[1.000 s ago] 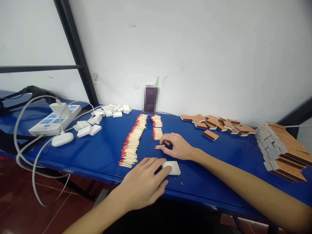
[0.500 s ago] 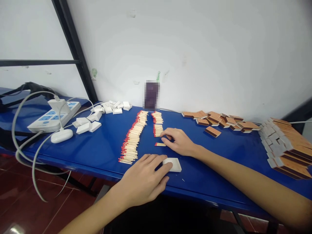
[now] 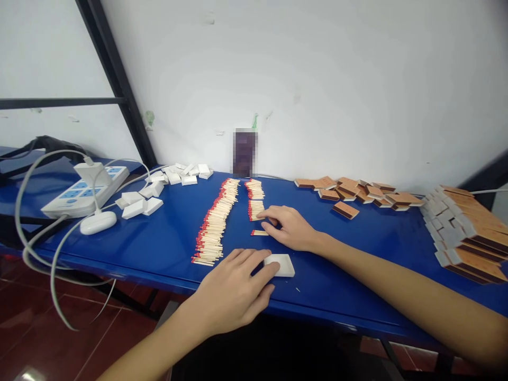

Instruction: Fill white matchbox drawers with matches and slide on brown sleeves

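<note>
My left hand (image 3: 242,286) rests palm down near the table's front edge, fingers apart, its index finger touching a white matchbox tray (image 3: 284,265). Beyond it, my right hand (image 3: 288,227) reaches in from the right, fingers bent and apart, the fingertips at the lower end of a short row of red-tipped matches (image 3: 255,198). A small group of matches (image 3: 259,233) lies separately under its thumb side. Left of both hands runs a longer row of matches (image 3: 214,222). Whether the right fingertips pinch any match is too small to tell.
White trays (image 3: 153,190) and a power strip (image 3: 81,193) with looping cables lie to the left. Orange matchbox sleeves (image 3: 347,190) lie at the back right, with stacked boxes (image 3: 468,233) at the far right. A blurred dark object (image 3: 245,153) stands by the wall.
The view has shifted slightly. My right hand's fingertips have shifted a little at the short row's lower end; my left hand remains at the white tray.
</note>
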`<action>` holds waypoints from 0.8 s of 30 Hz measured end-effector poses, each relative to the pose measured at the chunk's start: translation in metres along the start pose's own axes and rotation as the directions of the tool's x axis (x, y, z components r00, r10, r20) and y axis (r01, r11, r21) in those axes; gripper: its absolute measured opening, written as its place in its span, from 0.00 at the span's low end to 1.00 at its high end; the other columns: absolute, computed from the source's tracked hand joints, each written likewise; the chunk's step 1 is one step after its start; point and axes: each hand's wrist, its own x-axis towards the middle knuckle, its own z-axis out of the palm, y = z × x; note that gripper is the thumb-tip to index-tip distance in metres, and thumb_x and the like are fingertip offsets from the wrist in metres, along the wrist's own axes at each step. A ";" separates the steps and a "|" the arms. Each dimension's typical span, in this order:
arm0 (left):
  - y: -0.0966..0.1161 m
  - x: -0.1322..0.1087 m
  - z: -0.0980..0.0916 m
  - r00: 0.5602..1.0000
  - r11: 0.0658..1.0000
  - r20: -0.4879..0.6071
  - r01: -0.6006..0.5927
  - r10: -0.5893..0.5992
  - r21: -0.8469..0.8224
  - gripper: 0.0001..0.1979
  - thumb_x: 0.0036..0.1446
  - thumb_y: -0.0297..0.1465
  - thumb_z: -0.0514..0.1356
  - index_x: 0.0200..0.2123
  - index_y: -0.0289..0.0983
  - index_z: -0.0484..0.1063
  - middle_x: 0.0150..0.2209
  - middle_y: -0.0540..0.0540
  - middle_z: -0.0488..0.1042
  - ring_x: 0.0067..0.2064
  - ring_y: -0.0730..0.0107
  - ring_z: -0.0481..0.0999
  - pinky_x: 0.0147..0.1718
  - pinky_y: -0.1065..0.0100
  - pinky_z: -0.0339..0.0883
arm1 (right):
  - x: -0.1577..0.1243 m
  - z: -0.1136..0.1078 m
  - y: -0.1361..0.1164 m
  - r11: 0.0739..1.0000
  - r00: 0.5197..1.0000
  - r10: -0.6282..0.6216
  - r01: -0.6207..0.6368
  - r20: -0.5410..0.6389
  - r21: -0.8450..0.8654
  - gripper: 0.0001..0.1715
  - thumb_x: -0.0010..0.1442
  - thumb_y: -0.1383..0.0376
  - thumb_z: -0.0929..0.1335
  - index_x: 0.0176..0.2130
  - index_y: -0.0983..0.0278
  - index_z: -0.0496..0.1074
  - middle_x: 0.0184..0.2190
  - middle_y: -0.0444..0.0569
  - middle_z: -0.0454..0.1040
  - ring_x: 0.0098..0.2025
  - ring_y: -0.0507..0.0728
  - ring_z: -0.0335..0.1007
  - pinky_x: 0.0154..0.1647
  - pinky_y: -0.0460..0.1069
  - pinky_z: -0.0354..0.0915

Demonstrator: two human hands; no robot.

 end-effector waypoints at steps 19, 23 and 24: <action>-0.001 0.000 0.000 1.000 1.000 0.003 -0.006 0.006 0.005 0.13 0.68 0.30 0.51 0.54 0.37 0.67 0.55 0.39 0.71 0.53 0.54 0.74 0.50 0.54 0.71 | -0.001 0.000 0.001 0.997 0.996 -0.082 0.082 -0.037 -0.005 0.11 0.62 0.68 0.65 0.40 0.64 0.77 0.26 0.43 0.70 0.26 0.51 0.61 0.37 0.49 0.57; -0.001 -0.001 0.000 1.000 1.000 -0.002 -0.006 0.006 0.006 0.13 0.68 0.30 0.52 0.54 0.37 0.67 0.55 0.39 0.71 0.53 0.54 0.74 0.50 0.54 0.71 | 0.001 0.001 0.003 0.998 0.999 -0.017 0.019 -0.028 0.066 0.11 0.61 0.70 0.64 0.38 0.64 0.77 0.26 0.44 0.71 0.27 0.51 0.62 0.33 0.48 0.56; -0.001 -0.001 0.000 1.000 1.000 -0.004 -0.007 0.007 0.006 0.13 0.68 0.30 0.52 0.54 0.37 0.67 0.55 0.39 0.71 0.53 0.54 0.74 0.50 0.54 0.71 | 0.002 0.001 0.003 0.995 1.000 0.007 -0.004 -0.027 0.099 0.11 0.61 0.70 0.64 0.37 0.64 0.77 0.26 0.44 0.71 0.27 0.51 0.62 0.32 0.47 0.56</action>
